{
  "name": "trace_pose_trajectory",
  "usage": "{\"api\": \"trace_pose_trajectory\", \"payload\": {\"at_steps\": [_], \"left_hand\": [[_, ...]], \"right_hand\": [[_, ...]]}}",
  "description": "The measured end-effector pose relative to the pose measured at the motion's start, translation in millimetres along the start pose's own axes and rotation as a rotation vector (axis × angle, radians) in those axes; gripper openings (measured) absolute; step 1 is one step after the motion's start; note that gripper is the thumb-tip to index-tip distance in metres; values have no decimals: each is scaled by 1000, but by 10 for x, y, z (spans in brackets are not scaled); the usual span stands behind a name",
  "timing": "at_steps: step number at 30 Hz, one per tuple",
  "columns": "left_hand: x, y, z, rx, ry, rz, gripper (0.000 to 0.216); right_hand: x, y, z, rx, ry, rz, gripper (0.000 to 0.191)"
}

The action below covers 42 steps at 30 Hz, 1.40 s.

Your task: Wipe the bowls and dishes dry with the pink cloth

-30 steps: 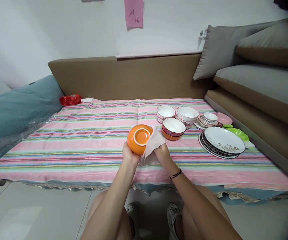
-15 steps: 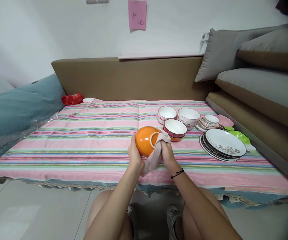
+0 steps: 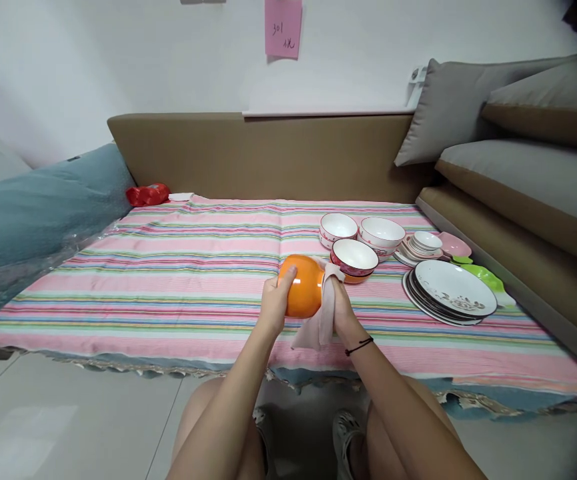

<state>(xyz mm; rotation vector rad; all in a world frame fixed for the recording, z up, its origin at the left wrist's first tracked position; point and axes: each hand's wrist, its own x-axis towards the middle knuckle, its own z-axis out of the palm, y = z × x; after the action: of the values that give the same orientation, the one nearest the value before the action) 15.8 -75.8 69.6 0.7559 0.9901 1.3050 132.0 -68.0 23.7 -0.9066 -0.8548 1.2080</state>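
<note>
An orange bowl (image 3: 302,288) is held tilted on its side above the striped cloth, its outer wall towards me and its base facing right. My left hand (image 3: 275,300) grips it at the left, thumb on the outer wall and fingers hidden behind. On the right, my right hand (image 3: 339,303) is closed on a pale pinkish cloth (image 3: 321,323), which it presses against the base side of the bowl. The cloth's loose end hangs below the bowl. Just behind my right hand stands a dark red bowl (image 3: 354,257), stacked on another orange bowl (image 3: 357,278).
Two white bowls (image 3: 338,230) stand behind. To the right are stacked plates (image 3: 453,287), small dishes (image 3: 425,241), a pink dish (image 3: 454,245) and a green dish (image 3: 483,277). A red package (image 3: 147,195) lies far left. Cushions (image 3: 518,177) pile up at right.
The orange bowl has turned so its base now faces right instead of showing towards me. My left thumb has come onto its outer wall. The view has shifted slightly.
</note>
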Motion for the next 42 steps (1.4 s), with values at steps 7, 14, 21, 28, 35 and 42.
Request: {"api": "trace_pose_trajectory", "payload": {"at_steps": [7, 14, 21, 28, 35, 42], "left_hand": [[6, -68, -21, 12, -10, 82, 50], [100, 53, -39, -304, 98, -71, 36], [144, 130, -55, -451, 80, -128, 21], [107, 163, -65, -477, 46, -172, 21], [122, 133, -69, -491, 5, -197, 22], [113, 109, -66, -472, -52, -218, 26]], "right_hand": [[-75, -75, -4, -59, -48, -84, 50], [-118, -204, 21, -155, -152, -94, 63], [-132, -209, 28, -86, -126, -92, 62], [-85, -174, -58, -107, -176, -78, 59], [-35, -184, -90, -14, -122, -5, 57], [-16, -281, -32, 195, 23, 24, 46]]}}
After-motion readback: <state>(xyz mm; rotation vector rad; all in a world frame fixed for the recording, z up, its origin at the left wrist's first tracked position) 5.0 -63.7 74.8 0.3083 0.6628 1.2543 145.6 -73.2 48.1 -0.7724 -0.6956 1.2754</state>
